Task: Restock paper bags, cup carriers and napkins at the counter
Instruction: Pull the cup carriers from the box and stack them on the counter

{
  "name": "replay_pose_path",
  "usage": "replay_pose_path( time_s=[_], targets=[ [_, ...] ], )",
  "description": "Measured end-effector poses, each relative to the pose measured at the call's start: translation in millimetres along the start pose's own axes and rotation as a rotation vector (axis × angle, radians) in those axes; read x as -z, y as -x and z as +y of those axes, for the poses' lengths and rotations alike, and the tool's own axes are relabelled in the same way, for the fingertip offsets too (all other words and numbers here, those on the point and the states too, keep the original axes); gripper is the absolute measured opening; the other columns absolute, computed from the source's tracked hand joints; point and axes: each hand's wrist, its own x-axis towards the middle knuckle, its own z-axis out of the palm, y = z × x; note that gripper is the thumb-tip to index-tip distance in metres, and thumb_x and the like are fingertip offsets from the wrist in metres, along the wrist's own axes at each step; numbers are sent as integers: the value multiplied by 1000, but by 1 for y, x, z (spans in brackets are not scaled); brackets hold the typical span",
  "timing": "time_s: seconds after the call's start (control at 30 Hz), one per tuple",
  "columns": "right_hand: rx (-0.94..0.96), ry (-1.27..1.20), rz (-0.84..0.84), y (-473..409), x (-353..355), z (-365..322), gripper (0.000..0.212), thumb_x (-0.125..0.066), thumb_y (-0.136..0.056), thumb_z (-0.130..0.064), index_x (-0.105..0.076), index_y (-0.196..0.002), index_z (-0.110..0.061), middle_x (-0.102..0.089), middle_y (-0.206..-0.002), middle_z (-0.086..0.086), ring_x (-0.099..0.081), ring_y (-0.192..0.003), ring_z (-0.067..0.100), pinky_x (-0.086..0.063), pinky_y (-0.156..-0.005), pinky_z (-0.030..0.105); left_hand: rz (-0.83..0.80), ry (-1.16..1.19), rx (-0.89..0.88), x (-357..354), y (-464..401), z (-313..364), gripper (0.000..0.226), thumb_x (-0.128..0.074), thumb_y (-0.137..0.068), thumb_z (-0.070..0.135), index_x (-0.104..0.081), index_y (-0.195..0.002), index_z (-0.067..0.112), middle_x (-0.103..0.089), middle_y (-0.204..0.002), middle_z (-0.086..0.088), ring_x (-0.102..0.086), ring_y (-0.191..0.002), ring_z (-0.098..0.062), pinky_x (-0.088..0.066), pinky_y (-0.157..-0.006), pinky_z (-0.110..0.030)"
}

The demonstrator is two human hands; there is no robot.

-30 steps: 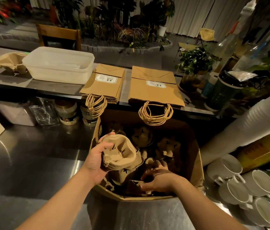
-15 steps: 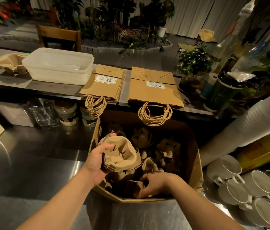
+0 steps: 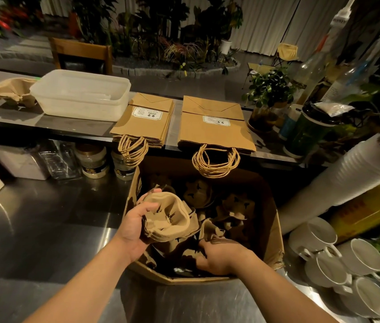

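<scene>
— Over the cardboard box (image 3: 275, 229), what was the left hand (image 3: 133, 229) doing?
— Its fingers (image 3: 148, 207) were curled round a stack of cup carriers (image 3: 169, 217), held above the box.
— And the right hand (image 3: 219, 255)?
— Down inside, fingers clamped on another carrier (image 3: 210, 229). Paper bags (image 3: 212, 127) lay on the tabletop (image 3: 67, 123) behind.

dim warm light, pale curtains (image 3: 277, 22) behind potted plants (image 3: 161, 26), a wooden chair (image 3: 81, 54) beyond the steel counter (image 3: 32, 229).

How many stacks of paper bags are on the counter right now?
2. A narrower stack of paper bags lies beside the white tub; a wider stack of paper bags lies to its right, handles hanging over the counter edge. No others show.
</scene>
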Motion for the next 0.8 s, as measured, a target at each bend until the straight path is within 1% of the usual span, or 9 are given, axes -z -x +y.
replay_pose_path(
  time_s=[0.13, 0.23, 0.3, 0.37, 0.43, 0.57, 0.63, 0.7, 0.8],
  targets=[
    [28, 65, 30, 6, 0, 2, 53, -57, -97, -33, -42, -147, -22, -51, -146, 8, -52, -129, 28, -47, -106, 43, 5, 7, 4, -2, 1, 1, 39, -62, -80, 22, -73, -117, 29, -70, -126, -14, -63, -116, -40, -48, -99, -60],
    [-37, -24, 85, 3, -3, 11, 41, -53, -100, -31, -48, -140, -22, -54, -136, 4, -59, -114, 24, -51, -98, 38, 2, 15, 3, -2, 2, 1, 40, -61, -81, 21, -72, -119, 29, -70, -126, -14, -64, -114, -39, -50, -96, -57],
    [-116, -278, 152, -1, -2, 22, 41, -53, -100, -29, -49, -140, -27, -55, -130, -2, -61, -108, 20, -54, -94, 35, 2, 3, -1, -2, 2, 1, 41, -61, -81, 21, -71, -120, 29, -70, -127, -14, -64, -114, -39, -50, -97, -57],
    [-131, -622, 227, 0, -2, 32, 40, -54, -99, -24, -55, -137, -37, -65, -115, -4, -66, -92, 15, -59, -75, 30, 6, -10, -10, -2, 2, 1, 41, -61, -80, 21, -71, -120, 28, -70, -126, -14, -65, -114, -38, -50, -97, -56],
    [-132, -835, 329, 6, 1, 40, 29, -53, -103, -21, -62, -121, -41, -71, -99, -3, -66, -82, 14, -52, -58, 23, 15, -22, -26, -3, 3, 1, 43, -64, -79, 20, -70, -121, 28, -70, -127, -14, -65, -115, -38, -48, -99, -57],
    [-212, -1168, 468, 14, 3, 49, 18, -52, -105, -25, -66, -116, -22, -73, -98, 6, -65, -86, 20, -49, -70, 34, 17, -55, -35, -2, 2, 0, 49, -65, -77, 19, -68, -125, 28, -69, -129, -13, -64, -118, -40, -51, -96, -55],
    [-242, -1375, 477, 19, 2, 49, 17, -50, -105, -27, -64, -114, -21, -73, -104, 6, -68, -96, 26, -49, -64, 35, 14, -74, -32, -2, 2, 0, 50, -64, -76, 17, -69, -124, 27, -70, -127, -12, -63, -118, -40, -51, -95, -56],
    [-267, -1551, 487, 25, 0, 46, 17, -50, -105, -28, -62, -112, -19, -74, -103, 10, -69, -97, 31, -47, -54, 32, 6, -139, -33, -2, 1, -1, 50, -71, -71, 17, -72, -120, 30, -70, -128, -12, -62, -120, -41, -50, -98, -59],
    [-273, -1752, 527, 28, 0, 41, 22, -52, -103, -29, -63, -117, -16, -75, -105, 12, -70, -99, 32, -47, -55, 33, 15, -249, -11, -2, 0, -3, 52, -74, -65, 21, -74, -115, 35, -69, -127, -12, -61, -121, -41, -48, -103, -65]
  ],
)
